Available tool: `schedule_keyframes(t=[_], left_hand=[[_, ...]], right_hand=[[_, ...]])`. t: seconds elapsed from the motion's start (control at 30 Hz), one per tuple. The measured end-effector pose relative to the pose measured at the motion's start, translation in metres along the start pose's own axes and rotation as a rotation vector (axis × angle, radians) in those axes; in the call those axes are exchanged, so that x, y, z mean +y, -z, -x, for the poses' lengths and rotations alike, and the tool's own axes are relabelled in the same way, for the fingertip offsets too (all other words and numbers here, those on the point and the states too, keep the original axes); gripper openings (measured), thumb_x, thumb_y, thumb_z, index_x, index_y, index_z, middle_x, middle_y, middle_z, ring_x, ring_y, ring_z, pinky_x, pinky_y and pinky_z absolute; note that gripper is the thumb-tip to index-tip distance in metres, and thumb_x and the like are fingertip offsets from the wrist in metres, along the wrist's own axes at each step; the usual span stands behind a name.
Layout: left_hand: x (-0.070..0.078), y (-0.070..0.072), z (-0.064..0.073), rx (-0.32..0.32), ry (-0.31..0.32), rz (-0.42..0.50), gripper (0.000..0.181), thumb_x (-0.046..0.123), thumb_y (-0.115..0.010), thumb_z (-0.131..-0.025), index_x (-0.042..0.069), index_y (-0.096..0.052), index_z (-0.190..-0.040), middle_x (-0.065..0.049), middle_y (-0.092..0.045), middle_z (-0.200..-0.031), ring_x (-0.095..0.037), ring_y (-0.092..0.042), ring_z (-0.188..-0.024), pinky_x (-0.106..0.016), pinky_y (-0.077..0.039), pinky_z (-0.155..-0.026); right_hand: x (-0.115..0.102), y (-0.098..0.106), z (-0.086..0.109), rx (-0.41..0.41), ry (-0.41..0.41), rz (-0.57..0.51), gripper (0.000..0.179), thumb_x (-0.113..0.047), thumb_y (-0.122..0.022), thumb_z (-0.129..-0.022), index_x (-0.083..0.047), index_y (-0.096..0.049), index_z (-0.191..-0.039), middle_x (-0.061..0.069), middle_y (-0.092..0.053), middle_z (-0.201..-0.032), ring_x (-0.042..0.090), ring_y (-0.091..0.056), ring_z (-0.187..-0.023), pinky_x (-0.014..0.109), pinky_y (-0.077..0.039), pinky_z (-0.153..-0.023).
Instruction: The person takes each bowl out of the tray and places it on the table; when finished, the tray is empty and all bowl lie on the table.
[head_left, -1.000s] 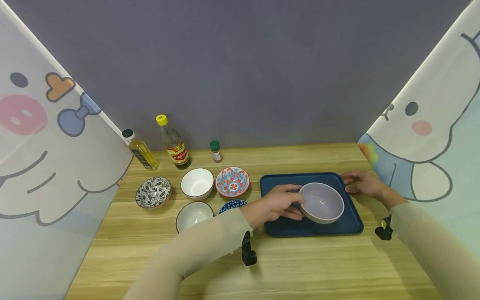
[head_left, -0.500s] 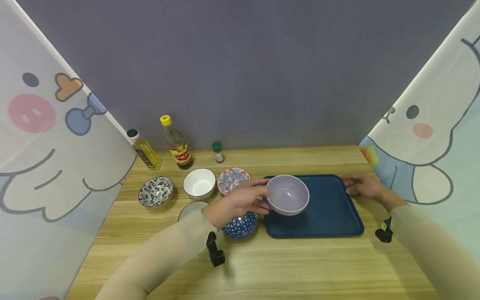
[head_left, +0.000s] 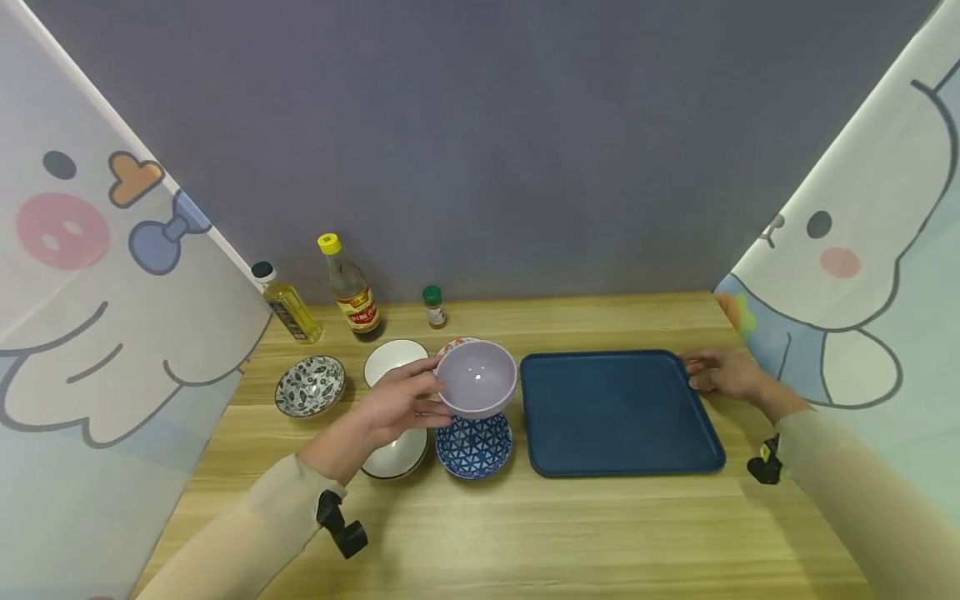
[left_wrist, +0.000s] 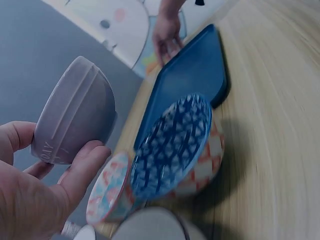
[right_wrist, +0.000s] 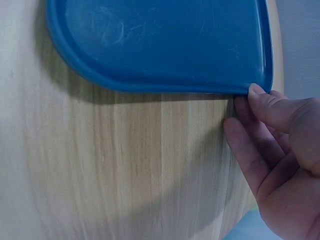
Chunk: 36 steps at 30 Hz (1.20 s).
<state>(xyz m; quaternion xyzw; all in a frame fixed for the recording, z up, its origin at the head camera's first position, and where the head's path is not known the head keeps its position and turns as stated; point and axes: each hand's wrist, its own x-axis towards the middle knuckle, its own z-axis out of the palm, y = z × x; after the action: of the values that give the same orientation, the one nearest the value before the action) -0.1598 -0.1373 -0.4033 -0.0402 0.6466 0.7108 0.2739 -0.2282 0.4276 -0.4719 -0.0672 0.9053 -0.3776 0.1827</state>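
My left hand (head_left: pixel 405 402) holds a lilac bowl (head_left: pixel 477 382) up by its side, above the other bowls. In the left wrist view the lilac bowl (left_wrist: pixel 80 112) is tilted, with the thumb against its underside. Below it on the table is a blue-and-white patterned bowl (head_left: pixel 474 452); a red-and-blue patterned bowl (left_wrist: pixel 109 187) is mostly hidden behind it in the head view. On the right, my right hand (head_left: pixel 723 373) pinches the far right corner of a dark blue tray (head_left: pixel 621 417). Its thumb lies on the rim in the right wrist view, fingers beneath the edge.
Two white bowls, one farther (head_left: pixel 388 357) and one nearer (head_left: pixel 397 460), stand left of the patterned ones, partly behind my left hand. Farther left is a black-and-white floral bowl (head_left: pixel 310 387). An oil bottle (head_left: pixel 288 310), a sauce bottle (head_left: pixel 352 292) and a green-capped jar (head_left: pixel 434 307) stand at the back.
My left hand has carried the lilac bowl leftward, from over the tray to above the patterned bowls. The right hand stays at the tray's corner.
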Motion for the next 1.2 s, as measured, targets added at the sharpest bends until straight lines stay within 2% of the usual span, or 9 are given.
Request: schedule_keyframes(t=[0.13,0.37,0.6,0.7,0.8,0.83,0.97,1.1,1.2], left_hand=[[-0.003,0.026,0.019,0.035,0.001,0.041,0.070,0.011,-0.055,-0.099,0.008,-0.026,-0.163,-0.026,-0.057,-0.134,-0.026,-0.074,-0.096,-0.048,-0.061,-0.094],[-0.005,0.065,0.051,0.098,-0.020,0.072,0.071,0.009,-0.053,-0.102,0.006,-0.018,-0.164,-0.029,-0.038,-0.148,-0.028,-0.073,-0.100,-0.045,-0.062,-0.094],[-0.012,0.098,0.080,0.133,-0.051,0.042,0.072,0.009,-0.053,-0.104,0.008,-0.016,-0.165,-0.018,-0.052,-0.135,-0.026,-0.074,-0.099,-0.044,-0.062,-0.094],[-0.017,0.111,0.089,0.143,-0.065,0.034,0.073,0.011,-0.055,-0.105,0.010,-0.014,-0.166,-0.024,-0.040,-0.149,-0.025,-0.074,-0.102,-0.044,-0.061,-0.095],[-0.023,0.121,0.098,0.165,-0.064,0.029,0.072,0.013,-0.054,-0.106,0.013,-0.014,-0.167,-0.024,-0.014,-0.163,-0.025,-0.073,-0.104,-0.043,-0.061,-0.096],[-0.025,0.125,0.101,0.170,-0.064,0.033,0.071,0.014,-0.054,-0.107,0.015,-0.015,-0.167,-0.024,-0.008,-0.165,-0.025,-0.072,-0.105,-0.041,-0.061,-0.096],[-0.035,0.138,0.113,0.198,-0.064,0.040,0.068,0.016,-0.053,-0.108,0.019,-0.018,-0.166,-0.022,-0.001,-0.165,-0.026,-0.072,-0.105,-0.039,-0.062,-0.094],[-0.048,0.148,0.121,0.237,-0.066,0.077,0.060,0.014,-0.053,-0.107,0.027,-0.032,-0.162,-0.024,-0.004,-0.162,-0.027,-0.072,-0.104,-0.040,-0.062,-0.095],[-0.057,0.157,0.125,0.262,-0.064,0.108,0.052,0.010,-0.054,-0.106,0.038,-0.048,-0.149,-0.023,-0.009,-0.159,-0.027,-0.072,-0.102,-0.041,-0.062,-0.094]], right_hand=[[0.001,-0.001,0.000,-0.005,0.002,-0.018,0.056,-0.002,-0.068,-0.096,0.015,-0.045,-0.144,0.040,-0.058,-0.130,0.025,-0.070,-0.099,0.037,-0.064,-0.073],[0.001,-0.001,-0.001,-0.003,-0.002,-0.003,0.056,-0.002,-0.068,-0.096,0.015,-0.046,-0.144,0.040,-0.058,-0.130,0.029,-0.070,-0.102,0.037,-0.064,-0.074],[0.001,-0.002,-0.002,-0.001,-0.004,0.003,0.056,-0.001,-0.068,-0.095,0.015,-0.045,-0.144,0.040,-0.059,-0.129,0.030,-0.070,-0.101,0.035,-0.063,-0.072],[0.000,-0.002,-0.001,-0.003,-0.001,-0.003,0.056,-0.001,-0.067,-0.095,0.016,-0.045,-0.145,0.042,-0.057,-0.130,0.034,-0.070,-0.102,0.036,-0.064,-0.073],[-0.002,-0.002,0.000,-0.007,-0.009,-0.009,0.057,-0.002,-0.067,-0.096,0.015,-0.044,-0.145,0.042,-0.056,-0.131,0.033,-0.070,-0.104,0.035,-0.064,-0.074],[-0.002,-0.002,0.000,-0.010,-0.012,-0.011,0.057,-0.002,-0.067,-0.096,0.015,-0.044,-0.146,0.042,-0.056,-0.132,0.034,-0.070,-0.105,0.035,-0.064,-0.074],[-0.003,-0.002,0.001,-0.019,-0.017,-0.018,0.059,-0.003,-0.067,-0.096,0.015,-0.043,-0.146,0.042,-0.055,-0.133,0.037,-0.069,-0.108,0.035,-0.064,-0.075],[-0.002,-0.002,0.000,-0.015,-0.015,-0.021,0.058,-0.003,-0.067,-0.096,0.015,-0.043,-0.147,0.042,-0.055,-0.133,0.040,-0.067,-0.110,0.036,-0.064,-0.075],[0.000,-0.002,-0.001,-0.015,-0.015,-0.012,0.059,-0.004,-0.067,-0.097,0.015,-0.042,-0.147,0.041,-0.055,-0.132,0.035,-0.068,-0.108,0.036,-0.064,-0.075]])
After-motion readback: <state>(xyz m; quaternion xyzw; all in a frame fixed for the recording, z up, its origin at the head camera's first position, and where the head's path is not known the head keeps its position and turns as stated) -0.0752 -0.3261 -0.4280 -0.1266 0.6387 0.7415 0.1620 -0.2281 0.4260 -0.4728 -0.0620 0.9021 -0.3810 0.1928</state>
